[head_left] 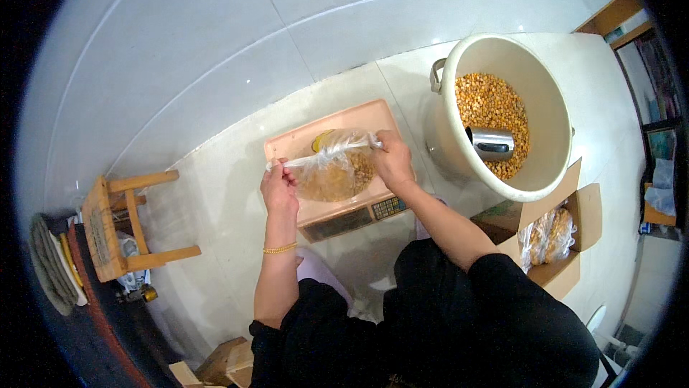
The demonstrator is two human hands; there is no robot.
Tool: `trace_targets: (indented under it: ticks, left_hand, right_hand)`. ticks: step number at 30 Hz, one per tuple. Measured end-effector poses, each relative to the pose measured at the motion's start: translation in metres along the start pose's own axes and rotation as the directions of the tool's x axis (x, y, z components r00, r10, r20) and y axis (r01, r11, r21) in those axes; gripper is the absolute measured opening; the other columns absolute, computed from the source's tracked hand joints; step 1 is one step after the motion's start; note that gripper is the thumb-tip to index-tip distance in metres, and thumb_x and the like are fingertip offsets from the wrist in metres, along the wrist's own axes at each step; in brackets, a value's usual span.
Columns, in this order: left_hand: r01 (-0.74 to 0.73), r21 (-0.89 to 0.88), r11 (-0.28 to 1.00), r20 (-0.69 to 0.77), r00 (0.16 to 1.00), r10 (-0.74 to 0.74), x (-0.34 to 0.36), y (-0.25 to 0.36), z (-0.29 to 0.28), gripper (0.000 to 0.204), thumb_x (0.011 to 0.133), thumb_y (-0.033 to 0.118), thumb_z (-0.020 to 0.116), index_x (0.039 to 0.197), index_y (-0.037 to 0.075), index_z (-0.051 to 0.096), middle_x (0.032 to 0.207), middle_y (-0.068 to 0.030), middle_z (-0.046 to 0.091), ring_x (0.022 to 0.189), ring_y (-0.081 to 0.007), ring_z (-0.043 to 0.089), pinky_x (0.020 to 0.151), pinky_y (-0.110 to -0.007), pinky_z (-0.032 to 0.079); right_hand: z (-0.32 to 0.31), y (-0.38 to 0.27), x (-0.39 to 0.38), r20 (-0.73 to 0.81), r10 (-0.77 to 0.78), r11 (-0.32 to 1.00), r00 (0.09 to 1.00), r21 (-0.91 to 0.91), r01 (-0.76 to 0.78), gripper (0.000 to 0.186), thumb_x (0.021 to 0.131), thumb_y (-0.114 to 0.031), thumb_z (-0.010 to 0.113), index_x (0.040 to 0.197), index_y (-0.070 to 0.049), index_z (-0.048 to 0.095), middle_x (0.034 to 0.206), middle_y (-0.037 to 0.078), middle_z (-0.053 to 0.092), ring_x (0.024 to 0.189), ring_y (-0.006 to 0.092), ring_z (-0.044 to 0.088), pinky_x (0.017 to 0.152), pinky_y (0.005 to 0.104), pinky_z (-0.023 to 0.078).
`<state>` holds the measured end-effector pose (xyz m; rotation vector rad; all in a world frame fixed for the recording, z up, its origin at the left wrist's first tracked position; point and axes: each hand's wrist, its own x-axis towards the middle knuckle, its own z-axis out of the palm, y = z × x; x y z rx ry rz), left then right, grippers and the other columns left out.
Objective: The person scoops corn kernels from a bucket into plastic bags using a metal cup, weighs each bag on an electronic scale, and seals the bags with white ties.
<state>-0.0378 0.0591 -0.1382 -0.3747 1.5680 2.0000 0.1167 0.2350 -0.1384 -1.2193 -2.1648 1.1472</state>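
A clear plastic bag (334, 176) with yellow-brown kernels inside lies on a pink digital scale (291, 142) on the floor. Its gathered top edge is stretched between my two hands. My left hand (278, 187) pinches the left end of that edge, with a gold-coloured bracelet on the wrist. At the other end, my right hand (392, 162) is closed on the plastic, above the scale's right side. The scale's dark display and keypad face me, below the bag.
To the right stands a large cream bucket (551, 111) holding loose corn kernels (488, 101) and a metal scoop (495, 144). An open cardboard box (590, 212) with filled bags (552, 237) sits beside it. A wooden stool (108, 226) is at the left, near the wall.
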Motion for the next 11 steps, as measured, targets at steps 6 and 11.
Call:
trace_targets:
  ticks: [6, 11]
  left_hand:
    - [-0.034, 0.111, 0.993, -0.124, 0.991, 0.047, 0.008, 0.0, -0.023, 0.018, 0.094, 0.022, 0.052, 0.087, 0.006, 0.056, 0.063, 0.0031, 0.046, 0.048, -0.0053, 0.04, 0.041, -0.019, 0.033]
    - [0.006, 0.093, 0.996, -0.174, 0.985, 0.011, 0.019, 0.001, -0.031, 0.017, 0.093, 0.022, 0.053, 0.086, 0.007, 0.056, 0.063, 0.0031, 0.046, 0.049, -0.0059, 0.04, 0.042, -0.02, 0.035]
  right_hand:
    - [-0.004, 0.018, 0.004, -0.01, 0.173, 0.978, 0.985, -0.116, -0.173, 0.017, 0.079, -0.022, 0.058, 0.077, -0.005, 0.061, 0.082, 0.017, 0.062, 0.08, 0.0377, 0.058, 0.068, 0.0427, 0.044]
    - [-0.001, 0.034, 0.002, -0.037, 0.095, 0.964, 0.995, -0.248, -0.102, 0.025, 0.083, -0.03, 0.059, 0.076, -0.006, 0.063, 0.081, 0.016, 0.063, 0.076, 0.036, 0.059, 0.066, 0.0432, 0.043]
